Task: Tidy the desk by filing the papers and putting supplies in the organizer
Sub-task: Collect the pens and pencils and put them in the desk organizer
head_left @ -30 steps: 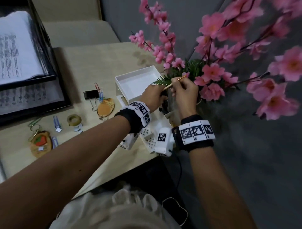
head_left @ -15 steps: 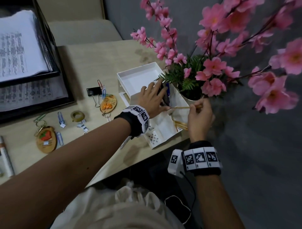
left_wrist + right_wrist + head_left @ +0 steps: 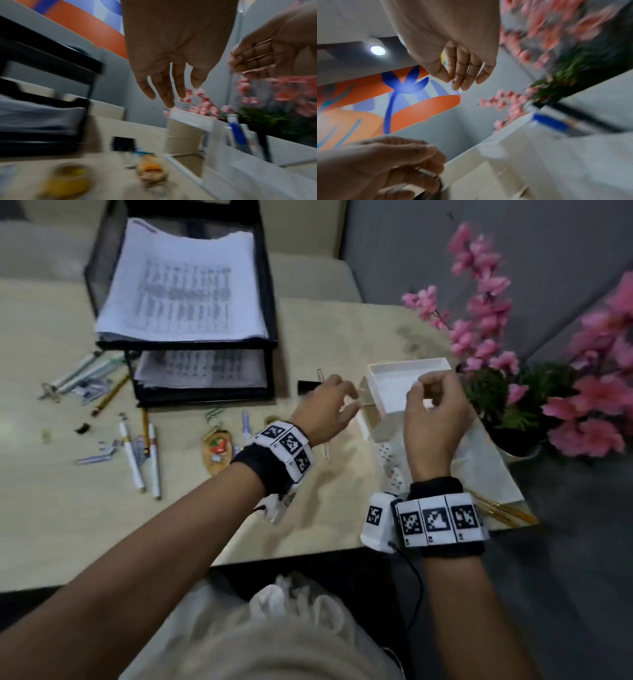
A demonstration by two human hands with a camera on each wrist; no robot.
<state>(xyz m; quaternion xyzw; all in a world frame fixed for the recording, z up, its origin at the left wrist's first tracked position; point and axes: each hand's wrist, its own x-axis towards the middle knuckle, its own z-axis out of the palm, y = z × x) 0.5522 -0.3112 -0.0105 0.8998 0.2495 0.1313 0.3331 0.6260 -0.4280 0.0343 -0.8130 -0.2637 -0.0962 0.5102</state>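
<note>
The white desk organizer (image 3: 407,366) stands at the desk's right end, with several yellow pencils (image 3: 503,511) lying in its near tray. My left hand (image 3: 342,402) hovers just left of it, fingers straight and spread, holding nothing; the left wrist view shows the same left hand (image 3: 171,92) above the organizer (image 3: 190,119) wall. My right hand (image 3: 421,386) hangs over the organizer's square compartment, fingers loosely curled, thumb near forefinger, nothing between them. The right wrist view shows my right hand (image 3: 457,79) empty above a blue-capped pen (image 3: 549,123). Printed papers (image 3: 185,289) fill the black mesh tray (image 3: 270,302).
White pens (image 3: 132,460), a pencil (image 3: 109,397), paper clips and a strawberry keychain (image 3: 217,448) lie scattered left of my hands. A black binder clip (image 3: 308,386) sits by the left hand. A pot of pink flowers (image 3: 496,392) crowds the organizer's right side.
The right hand has let go of the pencil it held and has risen over the organizer. The left hand has come off the organizer and moved left. My head has turned left.
</note>
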